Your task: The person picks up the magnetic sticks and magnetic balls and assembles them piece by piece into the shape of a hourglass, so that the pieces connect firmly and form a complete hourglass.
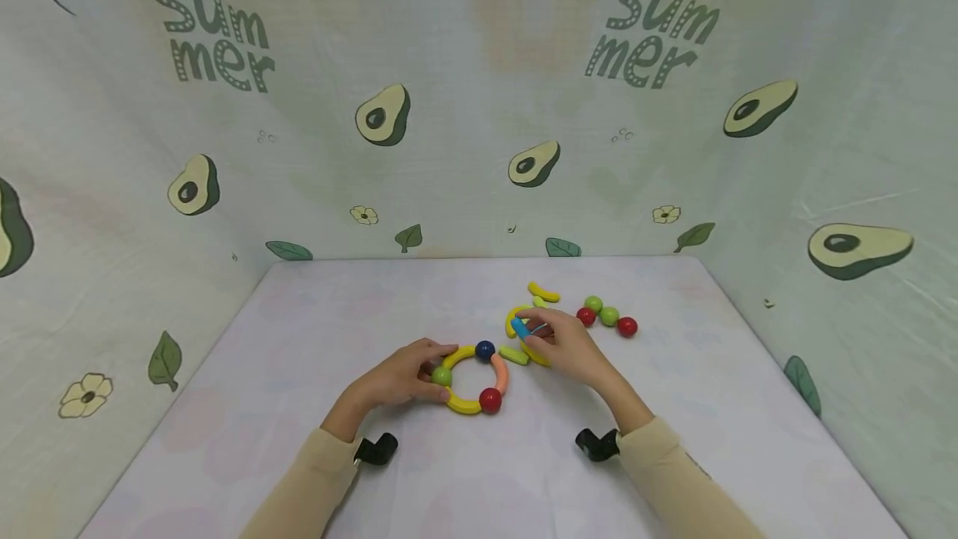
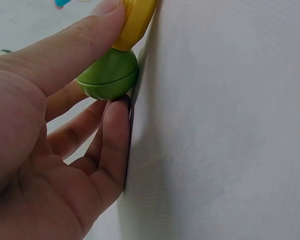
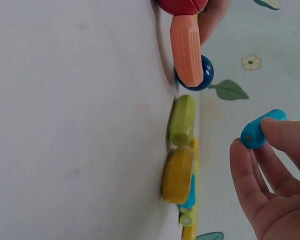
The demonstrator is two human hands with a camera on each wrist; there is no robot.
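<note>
A ring of joined toy pieces lies on the table: yellow curved sticks (image 1: pixel 463 406), a green ball (image 1: pixel 441 376), a dark blue ball (image 1: pixel 485 350), a pink curved stick (image 1: pixel 501 374) and a red ball (image 1: pixel 490 400). My left hand (image 1: pixel 410 373) holds the ring's left side, thumb and fingers either side of the green ball. In the left wrist view the thumb lies against a yellow stick (image 2: pixel 136 22). Raised above the table, my right hand (image 1: pixel 565 343) pinches a blue stick (image 3: pixel 260 129) between thumb and fingertips, apart from the ring.
Right of the ring lie a light green stick (image 1: pixel 513 355) and a yellow stick (image 3: pixel 179 175). Farther back is another yellow curved stick (image 1: pixel 543 292). Red balls (image 1: pixel 627 326) and green balls (image 1: pixel 609 317) cluster at the back right. A printed cloth wall (image 1: pixel 449 190) borders the table.
</note>
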